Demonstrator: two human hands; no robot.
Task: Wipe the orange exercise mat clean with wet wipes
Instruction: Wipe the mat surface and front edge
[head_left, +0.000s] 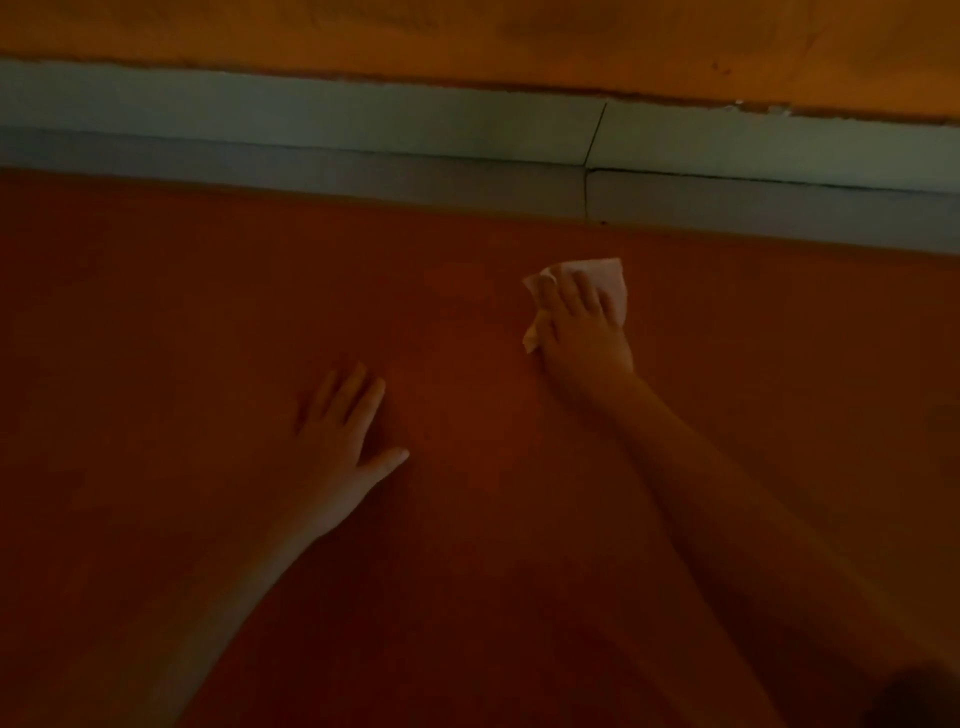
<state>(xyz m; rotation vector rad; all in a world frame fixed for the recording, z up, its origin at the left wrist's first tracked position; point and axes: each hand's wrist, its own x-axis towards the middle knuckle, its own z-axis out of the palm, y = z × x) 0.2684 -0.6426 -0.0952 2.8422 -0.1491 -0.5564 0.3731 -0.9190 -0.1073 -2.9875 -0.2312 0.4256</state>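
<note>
The orange mat (208, 338) fills the near floor, its far edge along a grey skirting board (363, 135) under an orange wall (467, 36). The right hand (584, 327) presses a white wipe (615, 280) flat on the mat near that far edge, fingers straight and slightly apart. Nearer and to the left, the left hand (340, 431) rests palm down on the mat, fingers together, thumb out.

A single head-worn camera looks forward and steeply down over the person's own arms, and sits near the surface. The orange mat (208, 338) fills the lower two thirds of the frame and runs off the left, right and bottom edges. Both forearms enter from the bottom edge. The left hand (337, 431) lies left of centre, and the right hand (584, 332) lies right of centre, farther from the lens. The view faces a wall (467, 31) along the top edge. Below it a grey band (363, 130) crosses the upper frame, sloping down toward the right. The picture is dim.
</note>
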